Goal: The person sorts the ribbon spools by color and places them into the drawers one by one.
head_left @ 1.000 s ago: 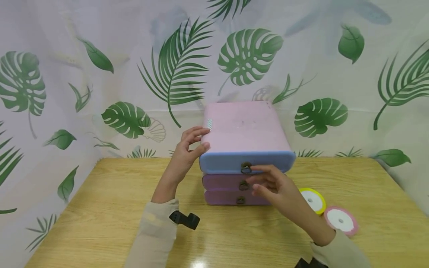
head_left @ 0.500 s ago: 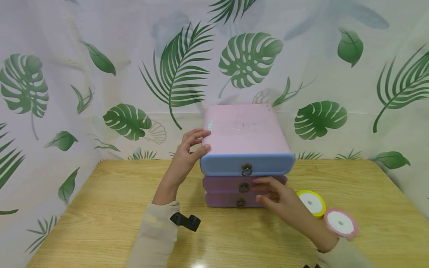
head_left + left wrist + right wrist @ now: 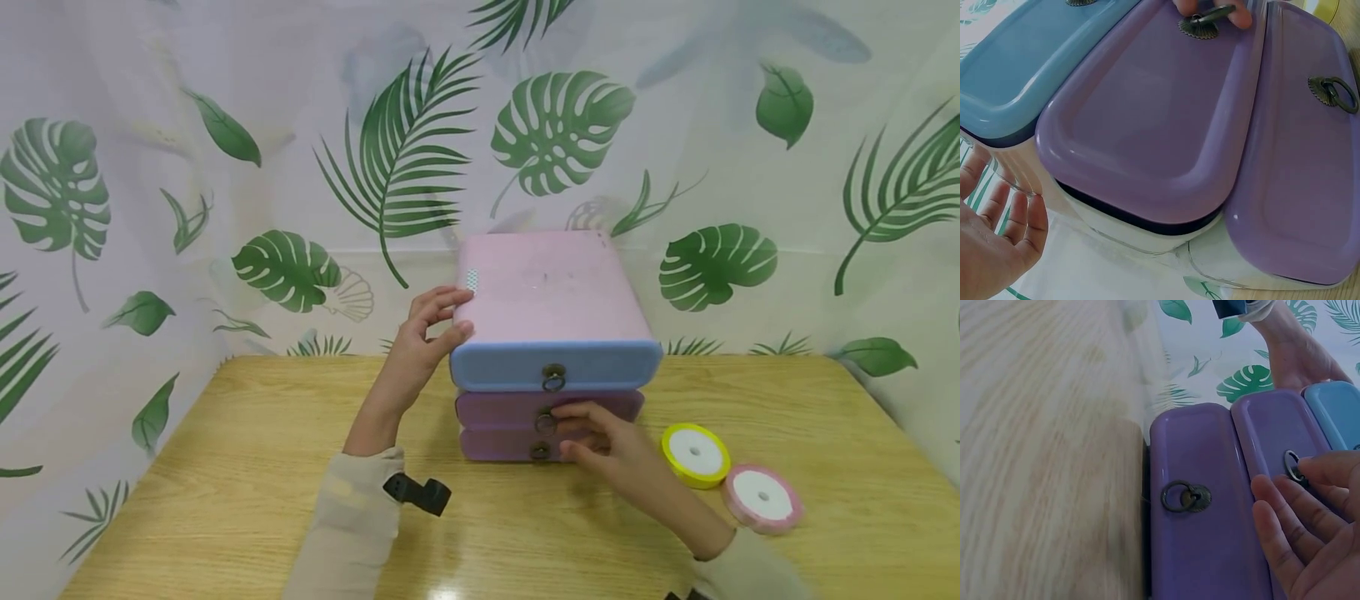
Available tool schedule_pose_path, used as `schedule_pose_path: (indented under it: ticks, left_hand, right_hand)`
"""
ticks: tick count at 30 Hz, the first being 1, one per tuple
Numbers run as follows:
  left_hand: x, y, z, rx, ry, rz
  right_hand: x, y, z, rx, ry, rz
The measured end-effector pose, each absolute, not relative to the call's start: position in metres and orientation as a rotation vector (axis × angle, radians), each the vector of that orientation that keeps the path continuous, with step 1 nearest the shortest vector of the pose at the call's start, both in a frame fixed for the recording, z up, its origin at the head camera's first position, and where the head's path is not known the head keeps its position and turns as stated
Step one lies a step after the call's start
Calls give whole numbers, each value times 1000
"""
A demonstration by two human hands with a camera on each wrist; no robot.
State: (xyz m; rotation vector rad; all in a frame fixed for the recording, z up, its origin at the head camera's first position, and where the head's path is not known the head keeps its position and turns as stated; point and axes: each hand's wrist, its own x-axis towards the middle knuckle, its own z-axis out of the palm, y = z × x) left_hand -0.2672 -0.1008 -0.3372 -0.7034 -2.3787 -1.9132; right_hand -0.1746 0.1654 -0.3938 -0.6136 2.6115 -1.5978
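Observation:
A pink drawer cabinet (image 3: pixel 547 283) with three drawers stands on the table. Its top drawer (image 3: pixel 495 367) has a blue front; the middle drawer (image 3: pixel 1154 112) and bottom drawer (image 3: pixel 1191 562) are purple. Each front bears a bronze ring pull. My right hand (image 3: pixel 618 442) has its fingertips at the middle drawer's ring pull (image 3: pixel 1292 467), which is tipped out from the front between finger and thumb. My left hand (image 3: pixel 412 354) rests its fingers and thumb against the cabinet's upper left edge. A dark seam runs behind the middle drawer's front in the left wrist view.
Right of the cabinet, a yellow-rimmed spool (image 3: pixel 695 455) and a pink-rimmed spool (image 3: pixel 762 497) lie flat, side by side, on the wooden table (image 3: pixel 247 500). A leaf-patterned cloth (image 3: pixel 300 167) hangs behind the table.
My right hand has come down from the top drawer's ring pull, passed beside the middle drawer, and moved left to that drawer's ring. My left hand stays on the cabinet.

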Motion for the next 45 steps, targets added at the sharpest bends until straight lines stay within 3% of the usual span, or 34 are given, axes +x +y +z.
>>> schedule_pose_path:
  ticks: [23,45]
  left_hand:
    - [-268,-101,-339,-714,-2353,-1932]
    - [-267,-99,-337,-690,-2365,-1933]
  right_hand:
    - [-183,146,-404,-507,2378,-1844]
    - [-164,148,-405,-501,2385,-1851]
